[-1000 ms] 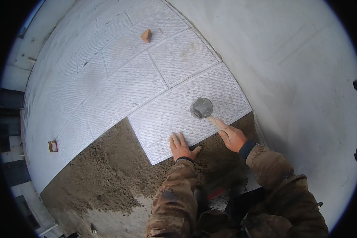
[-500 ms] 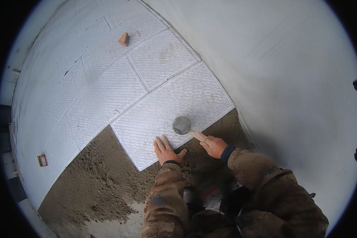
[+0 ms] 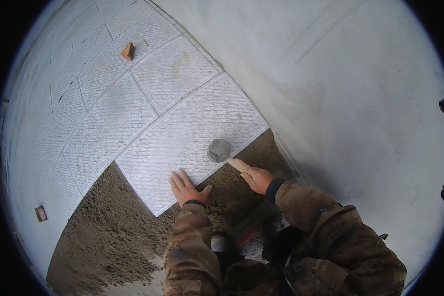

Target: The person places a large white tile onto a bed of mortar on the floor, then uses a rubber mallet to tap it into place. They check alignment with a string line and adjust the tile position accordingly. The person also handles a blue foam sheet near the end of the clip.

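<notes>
My right hand is wrapped round the pale handle of a mallet. The mallet's round grey head is over the near edge of a ribbed light-grey paving slab; whether it touches the surface I cannot tell. Left of the mallet, my left hand lies flat on the slab's near edge, fingers stretched out and thumb spread. Loose brown sand or mortar borders the slab on its near side and at its left corner.
More ribbed slabs extend to the far left, with a broken piece of brick on them. A small box sits at the left edge of the slabs. A smooth pale wall rises along the right side.
The view has shifted, so the slabs appear farther left. Relative to the slab, the mallet head has moved right, closer to the near edge. My left hand stays flat on the slab.
</notes>
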A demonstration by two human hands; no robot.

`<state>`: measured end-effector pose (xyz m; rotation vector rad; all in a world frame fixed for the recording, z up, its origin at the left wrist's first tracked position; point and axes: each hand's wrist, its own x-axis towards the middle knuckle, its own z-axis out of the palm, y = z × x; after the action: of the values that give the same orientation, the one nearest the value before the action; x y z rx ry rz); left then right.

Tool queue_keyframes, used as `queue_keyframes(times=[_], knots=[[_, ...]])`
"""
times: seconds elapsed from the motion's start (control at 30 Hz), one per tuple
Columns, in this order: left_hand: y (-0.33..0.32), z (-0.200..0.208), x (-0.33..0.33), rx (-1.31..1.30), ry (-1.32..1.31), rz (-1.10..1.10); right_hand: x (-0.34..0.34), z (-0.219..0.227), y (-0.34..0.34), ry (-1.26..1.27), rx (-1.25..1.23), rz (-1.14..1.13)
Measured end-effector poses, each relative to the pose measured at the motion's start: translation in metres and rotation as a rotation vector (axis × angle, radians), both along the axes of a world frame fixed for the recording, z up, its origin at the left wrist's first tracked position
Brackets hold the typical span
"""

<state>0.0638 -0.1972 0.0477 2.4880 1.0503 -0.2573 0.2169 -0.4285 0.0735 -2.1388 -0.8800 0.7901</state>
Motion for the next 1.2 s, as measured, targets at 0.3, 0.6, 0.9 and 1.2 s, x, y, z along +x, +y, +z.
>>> queue_keyframes(times=[0.3,0.6,0.9,1.2], knots=[[0.000,-0.005,-0.001,0.005,-0.001,-0.003,-0.002,0.005,-0.003,0.039,-0.058,-0.030],[0.000,-0.005,-0.003,-0.006,0.006,0.001,-0.005,0.010,-0.003,-0.007,0.100,-0.080],[0.001,-0.001,0.000,-0.001,-0.005,0.009,0.000,0.004,-0.004,-0.054,0.125,-0.086],[0.003,0.000,0.000,-0.002,-0.004,-0.001,-0.004,-0.007,-0.005,0.067,0.056,-0.136]])
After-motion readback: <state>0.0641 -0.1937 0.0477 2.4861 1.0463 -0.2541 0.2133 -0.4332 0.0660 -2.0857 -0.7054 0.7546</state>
